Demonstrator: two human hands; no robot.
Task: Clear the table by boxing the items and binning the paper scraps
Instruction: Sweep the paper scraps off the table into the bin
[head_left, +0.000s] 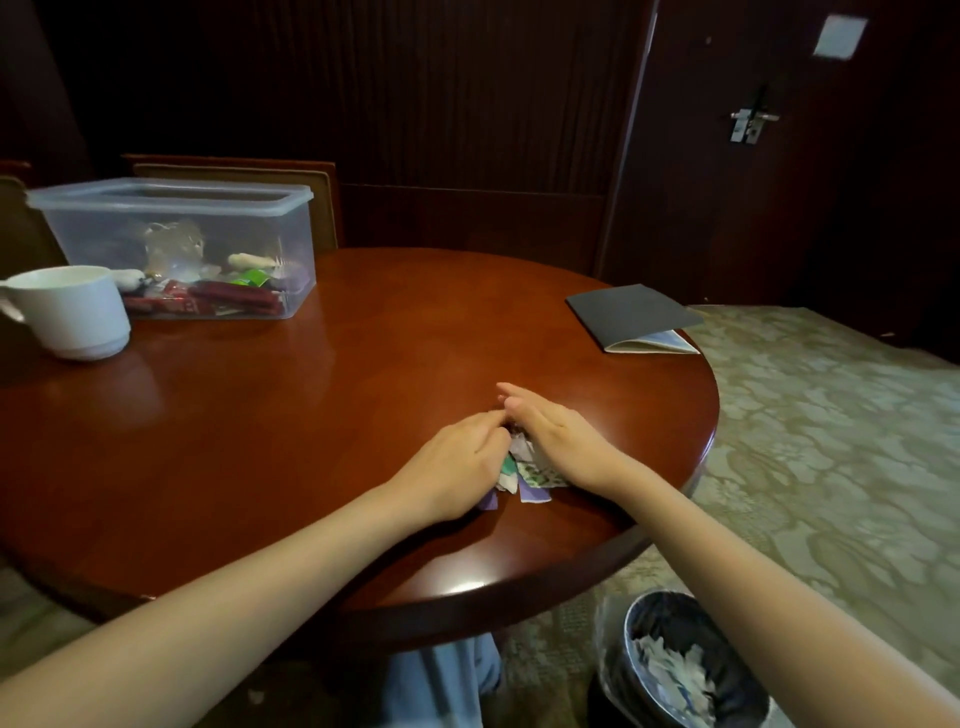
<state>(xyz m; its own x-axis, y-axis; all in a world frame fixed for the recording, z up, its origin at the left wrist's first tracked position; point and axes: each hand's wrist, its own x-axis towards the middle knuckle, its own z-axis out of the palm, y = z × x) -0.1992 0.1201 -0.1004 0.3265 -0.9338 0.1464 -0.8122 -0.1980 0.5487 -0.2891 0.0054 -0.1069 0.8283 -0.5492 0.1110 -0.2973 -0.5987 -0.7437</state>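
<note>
One paper-scrap pile, one clear box, one mug, one booklet, one bin

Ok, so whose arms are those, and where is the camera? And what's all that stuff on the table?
There is no machine here, just a person. The camera sits on their head and looks down, so you see their own two arms reaching out. The left hand and the right hand meet over a little heap of coloured paper scraps on the round wooden table. The left hand's fingers curl round the scraps, and the right hand presses against the heap with straighter fingers. At the far left stands a clear plastic box with packets inside, and a white cup stands in front of it. Near the right edge lies a dark booklet. Down on the floor is a bin with paper in it.
</note>
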